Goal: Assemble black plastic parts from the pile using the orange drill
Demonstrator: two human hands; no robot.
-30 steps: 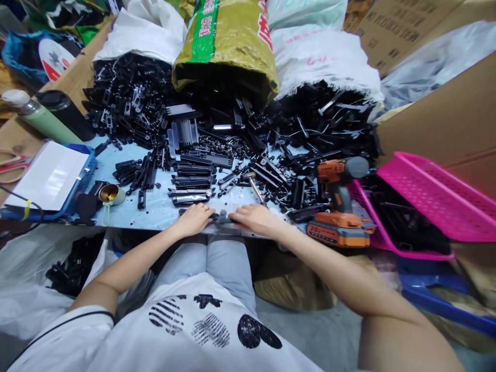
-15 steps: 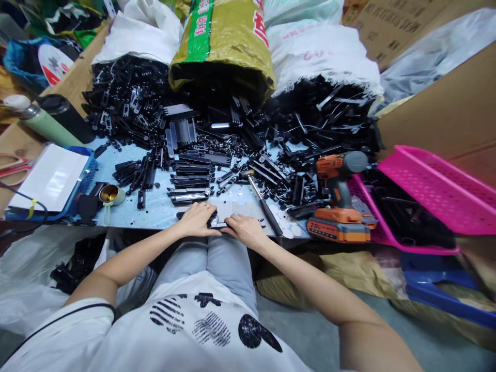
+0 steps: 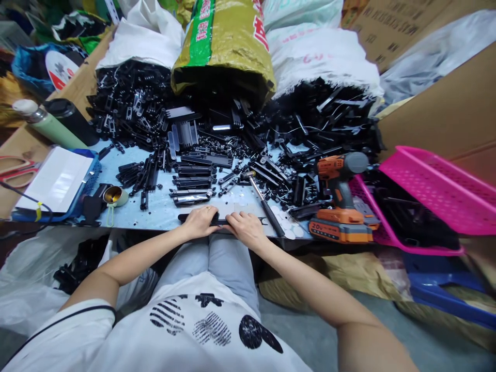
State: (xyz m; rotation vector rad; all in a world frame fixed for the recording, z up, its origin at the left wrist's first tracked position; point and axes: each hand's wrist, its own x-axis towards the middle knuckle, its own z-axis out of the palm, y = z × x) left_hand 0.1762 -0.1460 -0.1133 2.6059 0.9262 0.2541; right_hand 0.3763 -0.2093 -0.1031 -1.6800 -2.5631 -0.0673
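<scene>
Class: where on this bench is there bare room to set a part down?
One bare strip lies between the brass cup and the left hand. A smaller patch sits between the hammer and the drill. Behind, the black parts crowd the bench.
</scene>
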